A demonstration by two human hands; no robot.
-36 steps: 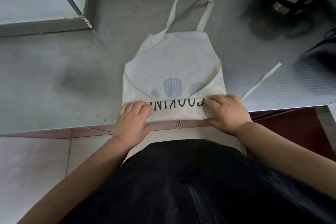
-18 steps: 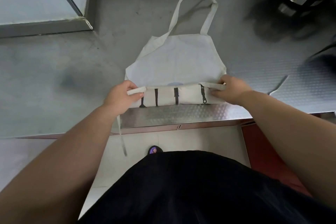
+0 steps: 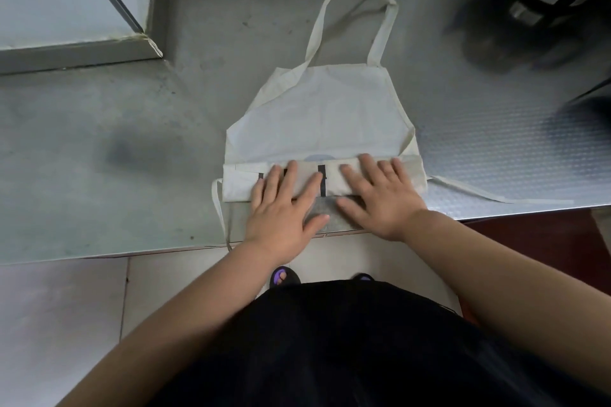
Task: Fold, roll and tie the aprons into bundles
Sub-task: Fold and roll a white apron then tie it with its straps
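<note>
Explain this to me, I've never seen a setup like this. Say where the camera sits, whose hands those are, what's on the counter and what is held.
No machine here: a person works with bare hands, and the camera is worn on their head, looking down. On the metal counter lies a cream apron, neck strap pointing away, a waist tie trailing right. Its near end is folded into a thick band. The left hand and the right hand lie flat on that band, fingers straight, pressing it down. Nothing is gripped. The dark shape at top right is too blurred to name.
</note>
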